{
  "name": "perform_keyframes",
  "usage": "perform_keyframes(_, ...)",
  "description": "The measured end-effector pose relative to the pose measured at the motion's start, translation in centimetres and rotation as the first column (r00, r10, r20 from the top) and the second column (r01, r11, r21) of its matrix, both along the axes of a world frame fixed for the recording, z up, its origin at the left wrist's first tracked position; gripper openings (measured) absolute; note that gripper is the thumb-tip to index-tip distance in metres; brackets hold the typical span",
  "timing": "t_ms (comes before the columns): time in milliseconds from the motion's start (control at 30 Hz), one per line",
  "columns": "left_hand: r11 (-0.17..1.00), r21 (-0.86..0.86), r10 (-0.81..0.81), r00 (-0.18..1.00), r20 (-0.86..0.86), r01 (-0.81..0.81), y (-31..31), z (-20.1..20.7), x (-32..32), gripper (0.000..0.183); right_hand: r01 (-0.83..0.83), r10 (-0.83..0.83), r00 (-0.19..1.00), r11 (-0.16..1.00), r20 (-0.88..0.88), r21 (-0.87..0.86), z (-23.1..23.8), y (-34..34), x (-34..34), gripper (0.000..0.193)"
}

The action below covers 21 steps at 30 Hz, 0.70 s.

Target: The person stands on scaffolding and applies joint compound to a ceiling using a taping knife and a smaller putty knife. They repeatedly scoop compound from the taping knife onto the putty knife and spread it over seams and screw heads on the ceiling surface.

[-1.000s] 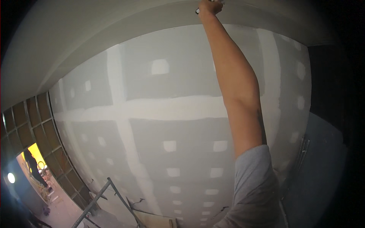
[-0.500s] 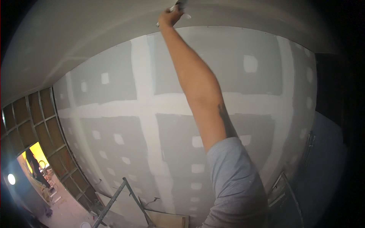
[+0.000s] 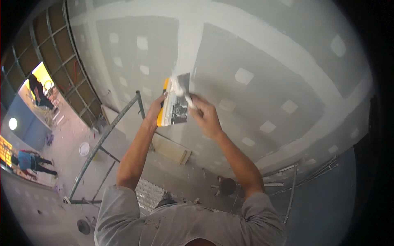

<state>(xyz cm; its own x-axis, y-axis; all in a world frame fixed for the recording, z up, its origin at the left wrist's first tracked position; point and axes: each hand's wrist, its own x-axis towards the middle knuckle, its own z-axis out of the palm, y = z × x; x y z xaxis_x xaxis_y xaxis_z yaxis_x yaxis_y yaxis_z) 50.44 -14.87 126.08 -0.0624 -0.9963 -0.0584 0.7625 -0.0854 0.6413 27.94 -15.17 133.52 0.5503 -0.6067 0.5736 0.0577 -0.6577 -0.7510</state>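
Both my hands are raised in front of a plasterboard wall with pale filled joints and patches. My left hand grips a wide filling knife by its yellow back, its metal blade turned to the right and smeared with white compound. My right hand closes round a small putty knife, which meets the wide blade near its upper part. A lump of white compound sits where the two tools come together. The small knife's blade is partly hidden by compound.
A metal scaffold frame stands at the left, above a perforated platform. Another rail is at the right. Boards lean at the wall's foot. Far left, a person is on the floor below, near a white bucket.
My right hand has come down from the ceiling to the wide knife in my left hand, which has come into view. The view has tilted down, showing platform and floor.
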Motion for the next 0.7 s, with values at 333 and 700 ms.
perform_keyframes(333,0.973,0.221,-0.004,0.96,0.279,-0.06,7.8,-9.4,-5.9,0.041,-0.033,0.005,0.976,0.991,-0.216,-0.128,-15.0,6.0,-9.8,0.054)
perform_keyframes(700,0.965,0.258,-0.013,0.966,0.259,-0.056,8.2,-9.5,-11.2,0.046,0.184,-0.276,0.857,0.953,-0.436,-0.24,-21.0,2.9,-21.8,0.05)
